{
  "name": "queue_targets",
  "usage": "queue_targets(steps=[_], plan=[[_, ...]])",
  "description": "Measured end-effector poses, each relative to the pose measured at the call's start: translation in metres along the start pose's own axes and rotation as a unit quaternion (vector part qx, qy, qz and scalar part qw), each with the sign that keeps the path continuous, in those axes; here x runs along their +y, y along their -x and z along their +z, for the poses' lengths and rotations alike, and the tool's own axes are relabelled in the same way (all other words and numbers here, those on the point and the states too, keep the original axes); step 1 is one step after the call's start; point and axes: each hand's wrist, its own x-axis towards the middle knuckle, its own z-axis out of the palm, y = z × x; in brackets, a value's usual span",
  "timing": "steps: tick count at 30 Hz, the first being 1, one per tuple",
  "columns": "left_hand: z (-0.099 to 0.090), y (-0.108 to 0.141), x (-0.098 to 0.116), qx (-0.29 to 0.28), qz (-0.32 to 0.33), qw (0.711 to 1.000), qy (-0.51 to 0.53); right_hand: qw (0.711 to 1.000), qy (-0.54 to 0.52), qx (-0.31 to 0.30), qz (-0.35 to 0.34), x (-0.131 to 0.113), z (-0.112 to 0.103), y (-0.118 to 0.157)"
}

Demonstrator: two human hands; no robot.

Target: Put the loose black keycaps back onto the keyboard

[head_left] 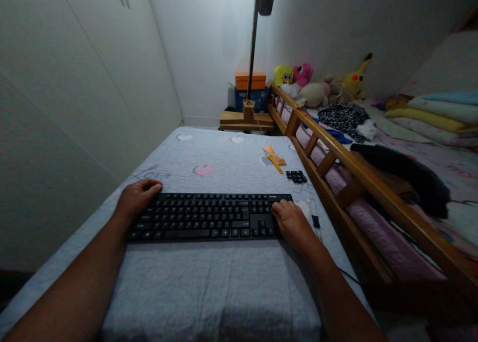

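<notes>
A black keyboard (194,217) lies flat on the light blue quilted cloth (201,277). My left hand (140,196) rests at its left end, thumb and fingers closed round the upper left corner. Over the number pad at the right end lies my right hand (293,221), fingers curled down on it; whatever is under the fingertips is hidden. Beyond the right hand several loose black keycaps (297,176) sit in a small group. Behind them lie a yellow-handled brush (275,163) and an orange cloth (278,156).
A clear tool with a black part (315,221) lies right of my right hand. A wooden bed rail (332,148) runs along the right side, with plush toys (313,94) and bedding behind. A wooden stand (247,117) and orange box (250,80) are at the back.
</notes>
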Motion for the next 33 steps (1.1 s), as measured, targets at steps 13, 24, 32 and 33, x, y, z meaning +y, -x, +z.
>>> queue_targets(steps=[13, 24, 32, 33], plan=[[0.0003, 0.0001, -0.0009, 0.001, 0.003, 1.000, 0.004, 1.000, 0.000, 0.002, -0.004, -0.0003, 0.0000, 0.0004], [0.0003, 0.0004, -0.0005, 0.011, 0.001, 1.000, 0.010, 1.000, 0.012, 0.006, -0.008, -0.0006, 0.0011, 0.0009], [0.0009, -0.0006, -0.0035, 0.010, 0.005, 1.000, -0.008, 1.000, -0.013, 0.007, -0.009, 0.0001, -0.0011, 0.0019], [0.0010, -0.0007, -0.0036, 0.011, 0.008, 1.000, -0.008, 1.000, -0.018, 0.006, -0.009, 0.0006, -0.0013, 0.0018]])
